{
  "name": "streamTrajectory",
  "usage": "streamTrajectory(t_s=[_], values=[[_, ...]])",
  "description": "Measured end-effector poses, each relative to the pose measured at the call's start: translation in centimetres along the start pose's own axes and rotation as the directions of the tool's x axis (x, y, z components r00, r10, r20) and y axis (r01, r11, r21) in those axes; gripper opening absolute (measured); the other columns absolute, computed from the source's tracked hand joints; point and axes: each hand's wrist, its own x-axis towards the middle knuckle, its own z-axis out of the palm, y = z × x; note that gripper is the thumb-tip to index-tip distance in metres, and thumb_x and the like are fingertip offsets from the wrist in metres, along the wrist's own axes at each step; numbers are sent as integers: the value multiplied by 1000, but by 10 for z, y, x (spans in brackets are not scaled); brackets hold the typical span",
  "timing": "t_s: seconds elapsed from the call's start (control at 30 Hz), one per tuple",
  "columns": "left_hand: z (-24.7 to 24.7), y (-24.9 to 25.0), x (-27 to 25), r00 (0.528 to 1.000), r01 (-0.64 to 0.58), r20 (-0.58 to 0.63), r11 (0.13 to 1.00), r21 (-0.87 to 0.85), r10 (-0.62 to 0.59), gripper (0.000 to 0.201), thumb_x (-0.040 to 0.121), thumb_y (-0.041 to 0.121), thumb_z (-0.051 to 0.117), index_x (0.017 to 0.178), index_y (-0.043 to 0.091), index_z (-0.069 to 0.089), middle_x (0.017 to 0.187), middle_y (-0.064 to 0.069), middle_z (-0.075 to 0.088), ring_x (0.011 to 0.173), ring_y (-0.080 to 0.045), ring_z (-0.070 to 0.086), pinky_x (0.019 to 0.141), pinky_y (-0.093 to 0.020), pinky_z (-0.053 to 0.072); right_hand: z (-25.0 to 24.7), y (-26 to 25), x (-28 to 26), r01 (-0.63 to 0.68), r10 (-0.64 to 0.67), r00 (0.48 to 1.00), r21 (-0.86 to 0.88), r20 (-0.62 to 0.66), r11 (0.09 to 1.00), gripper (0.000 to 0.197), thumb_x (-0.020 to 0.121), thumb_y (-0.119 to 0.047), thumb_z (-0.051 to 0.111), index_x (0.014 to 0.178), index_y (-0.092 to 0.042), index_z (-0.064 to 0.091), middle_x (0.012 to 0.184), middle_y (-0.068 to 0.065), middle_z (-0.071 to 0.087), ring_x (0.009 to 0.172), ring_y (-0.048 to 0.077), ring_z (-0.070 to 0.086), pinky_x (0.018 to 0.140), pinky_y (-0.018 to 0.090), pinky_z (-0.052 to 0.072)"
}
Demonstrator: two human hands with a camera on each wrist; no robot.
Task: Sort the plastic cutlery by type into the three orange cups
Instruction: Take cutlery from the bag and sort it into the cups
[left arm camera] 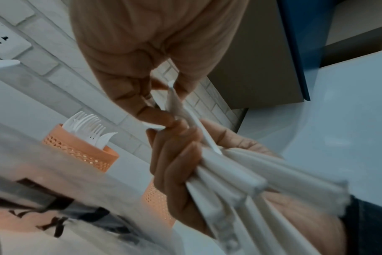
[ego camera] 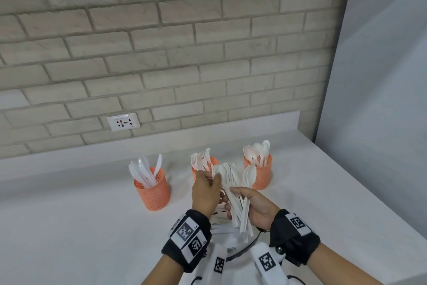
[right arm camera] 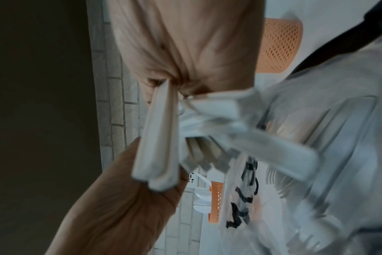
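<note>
White bench (ego camera: 80, 204) below, the right hand's (ego camera: 256, 206) grip clutches a mixed cutlery bundle (ego camera: 233, 192) while the left hand (ego camera: 205, 190) pinches fork heads, so loosening could spill pieces.

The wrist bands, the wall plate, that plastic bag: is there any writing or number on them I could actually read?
"L4": beside the square code tag on the left wrist band, head view.
"L5" or "L6": beside the lower tag on that band; last character too blurred to settle.
Right wrist band: code pattern only, no legible text.
Wall socket: small marks, too small to read.
Plastic bag: large black letters, blurred and cut off, unreadable.
</note>
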Motion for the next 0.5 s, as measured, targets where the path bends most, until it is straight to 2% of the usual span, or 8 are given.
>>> streamTrajectory(t_s=[0.07,0.1,0.23,0.33,0.4,0.5], values=[[0,1,-2,1000,-9,-29,998,-66,7,16,94,21,49,82,18,39,72,-13,62,53,-25,57,54,-33,49,2,1,1,5,-5,1000,14,-10,1000,18,81,-15,52,88,-1,59,67,6,59,52,16,55,52,28,52],[0,1,-3,999,-13,-38,996,-94,9,15,94,21,50,83,18,39,71,-11,61,52,-23,56,52,-30,46,3,1,1,8,-8,1000,7,-18,1000,17,81,-15,52,88,-1,59,67,6,59,51,15,55,52,28,52],[1,-4,-7,1000,26,-2,986,-164,-27,16,88,15,60,94,15,45,70,-6,63,55,-18,57,56,-26,45,8,1,0,48,-50,997,-36,-60,998,19,94,-14,46,88,-4,61,66,5,61,50,14,55,49,25,52],[3,-7,-10,1000,-6,22,994,-108,8,9,90,15,57,83,10,55,67,-6,60,60,-21,55,60,-30,44,10,1,-1,76,-80,995,-72,-60,995,21,96,-15,45,89,-6,63,65,5,64,51,14,54,49,23,50],[5,-8,-9,1000,-6,8,996,-94,7,21,92,16,52,73,10,54,64,-6,56,59,-20,51,63,-33,43,9,3,-1,78,-86,994,-101,-73,992,21,96,-16,44,92,-6,63,66,5,66,54,15,57,54,25,51],[1,0,-8,997,6,-69,980,-198,-20,19,94,16,46,80,15,57,74,-7,60,70,-25,57,73,-39,47,5,3,-1,73,-84,992,-111,-96,991,20,96,-15,45,97,-6,63,69,7,69,59,17,62,61,29,53]])
